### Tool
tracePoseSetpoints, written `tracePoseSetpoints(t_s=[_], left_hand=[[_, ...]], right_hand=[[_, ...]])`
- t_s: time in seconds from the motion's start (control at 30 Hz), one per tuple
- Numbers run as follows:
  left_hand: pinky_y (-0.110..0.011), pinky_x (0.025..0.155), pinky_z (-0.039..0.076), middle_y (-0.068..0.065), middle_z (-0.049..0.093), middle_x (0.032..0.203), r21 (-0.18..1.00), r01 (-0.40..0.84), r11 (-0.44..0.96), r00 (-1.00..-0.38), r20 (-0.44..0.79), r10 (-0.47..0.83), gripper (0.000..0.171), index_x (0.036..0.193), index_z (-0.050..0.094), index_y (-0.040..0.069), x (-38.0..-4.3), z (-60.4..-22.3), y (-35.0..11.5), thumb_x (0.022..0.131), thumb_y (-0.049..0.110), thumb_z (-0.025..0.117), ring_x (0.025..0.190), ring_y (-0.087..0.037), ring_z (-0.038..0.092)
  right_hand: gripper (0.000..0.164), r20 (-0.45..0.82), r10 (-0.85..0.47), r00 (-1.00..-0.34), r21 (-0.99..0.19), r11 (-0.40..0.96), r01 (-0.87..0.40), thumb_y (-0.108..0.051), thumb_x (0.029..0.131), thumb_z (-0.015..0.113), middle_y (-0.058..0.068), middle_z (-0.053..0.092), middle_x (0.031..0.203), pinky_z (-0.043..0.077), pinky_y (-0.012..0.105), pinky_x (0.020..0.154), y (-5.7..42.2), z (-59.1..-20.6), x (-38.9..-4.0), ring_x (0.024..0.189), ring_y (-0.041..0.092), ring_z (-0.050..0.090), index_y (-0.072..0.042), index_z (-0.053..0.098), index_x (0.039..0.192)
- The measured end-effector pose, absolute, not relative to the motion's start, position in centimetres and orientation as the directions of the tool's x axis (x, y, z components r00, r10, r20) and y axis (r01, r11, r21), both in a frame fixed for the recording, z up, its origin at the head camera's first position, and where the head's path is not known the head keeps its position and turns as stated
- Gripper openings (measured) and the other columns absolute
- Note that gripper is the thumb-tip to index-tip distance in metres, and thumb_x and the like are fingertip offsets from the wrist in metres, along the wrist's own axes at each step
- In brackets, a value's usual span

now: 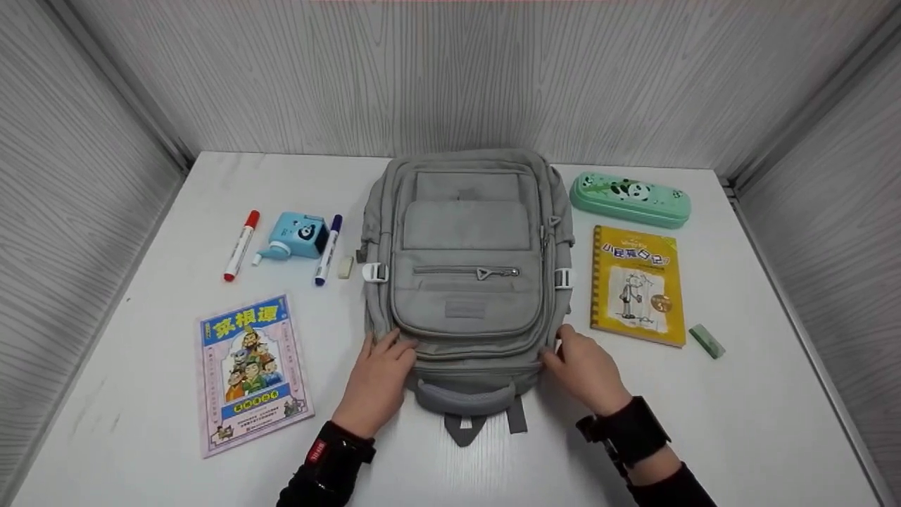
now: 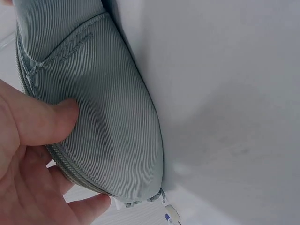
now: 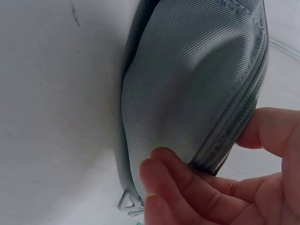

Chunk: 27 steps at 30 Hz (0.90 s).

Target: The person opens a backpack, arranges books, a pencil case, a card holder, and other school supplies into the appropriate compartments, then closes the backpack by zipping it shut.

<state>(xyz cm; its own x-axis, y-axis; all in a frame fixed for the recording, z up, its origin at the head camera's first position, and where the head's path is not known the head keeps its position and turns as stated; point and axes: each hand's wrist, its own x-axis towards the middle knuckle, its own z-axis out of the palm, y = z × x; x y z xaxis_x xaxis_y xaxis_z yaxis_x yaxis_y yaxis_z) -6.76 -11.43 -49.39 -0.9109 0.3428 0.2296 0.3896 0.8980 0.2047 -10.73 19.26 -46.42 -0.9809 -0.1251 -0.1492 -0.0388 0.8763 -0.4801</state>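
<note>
A grey backpack lies front side up on the white table, its top handle toward me. At its near left corner my left hand grips the edge. In the left wrist view the thumb presses the ribbed fabric, with the other fingers around the zipper edge. My right hand pinches the near right corner. The right wrist view has its thumb on one side of the zipper seam and its fingers on the side fabric.
Left of the backpack are a red marker, a blue panda-print box-shaped item, a blue marker, a pale eraser and a pink comic book. Right are a green pencil case, a yellow book and a green eraser.
</note>
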Motion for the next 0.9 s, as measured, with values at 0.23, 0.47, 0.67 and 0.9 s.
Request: tracePoseSetpoints(t_s=[0.23,0.47,0.67,0.9], left_hand=[[-0.061,0.110,0.039,-0.008,0.069,0.123,0.215,0.393,0.894,-0.911,0.220,0.348,0.021,0.096,0.065,0.007,-6.7,-49.3,-11.6,0.082,-0.009,0.066,0.128,-0.035,0.056],[-0.062,0.111,0.037,-0.008,0.068,0.125,0.224,0.398,0.890,-0.911,0.216,0.353,0.019,0.097,0.064,0.008,-6.6,-49.5,-11.6,0.082,0.003,0.074,0.129,-0.035,0.055],[-0.061,0.112,0.037,-0.007,0.068,0.126,0.226,0.397,0.890,-0.911,0.219,0.351,0.017,0.095,0.063,0.009,-6.6,-49.8,-11.6,0.083,0.009,0.075,0.128,-0.034,0.056],[-0.060,0.111,0.039,-0.005,0.069,0.124,0.203,0.389,0.898,-0.910,0.235,0.341,0.018,0.094,0.064,0.010,-6.7,-49.8,-11.6,0.081,0.011,0.077,0.125,-0.032,0.058]], right_hand=[[0.026,-0.066,-0.051,-0.997,-0.533,0.846,-0.008,-0.018,0.102,0.049,0.013,0.062,0.077,0.043,0.034,0.060,21.9,-46.4,-14.0,0.067,0.023,0.055,0.001,0.065,0.096],[0.035,-0.118,-0.067,-0.991,-0.549,0.836,0.009,-0.009,0.095,0.052,0.026,0.067,0.097,0.050,0.043,0.073,23.5,-46.8,-18.0,0.083,0.034,0.063,0.010,0.058,0.123],[0.010,-0.091,-0.109,-0.990,-0.547,0.836,-0.041,-0.003,0.088,0.052,0.023,0.066,0.084,0.042,0.034,0.061,23.2,-47.3,-19.4,0.071,0.031,0.058,0.004,0.059,0.085],[0.018,-0.095,-0.085,-0.992,-0.532,0.847,-0.022,-0.005,0.094,0.049,0.024,0.065,0.086,0.044,0.038,0.064,22.7,-47.4,-19.3,0.073,0.031,0.058,0.005,0.062,0.088]])
